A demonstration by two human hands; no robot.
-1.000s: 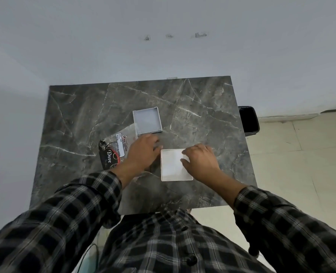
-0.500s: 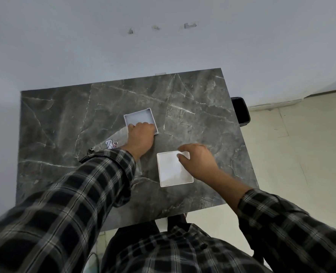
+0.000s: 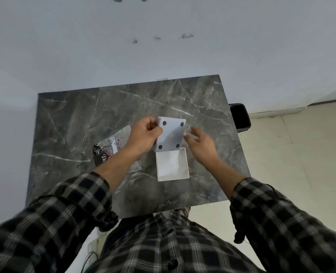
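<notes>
Dark veined marble worktop [image 3: 74,119] pushed into a corner of pale walls, with tiled floor on the right and a black bin [image 3: 240,117] standing just off the worktop's right edge.

The left hand [image 3: 143,134] grips a white box base [image 3: 171,135] by its left side and holds it in the air over the middle of the worktop, tilted, its underside with four dark round feet facing the camera. The right hand [image 3: 200,142] is at the base's right edge with fingers stretched towards it; blur hides whether it pinches that edge or only nears it. Right below lies what looks like the white box lid [image 3: 172,166], flat and hollow side up.

The step in hand seems to be turning the base over. Next, both hands would need to square it to the lid and bring the two together without skewing the corners.

To the left, a clear plastic bag [image 3: 118,142] and a dark packet [image 3: 100,154] lie partly under the left forearm. The far half of the worktop gives free room. The lid sits fairly near the front edge.
</notes>
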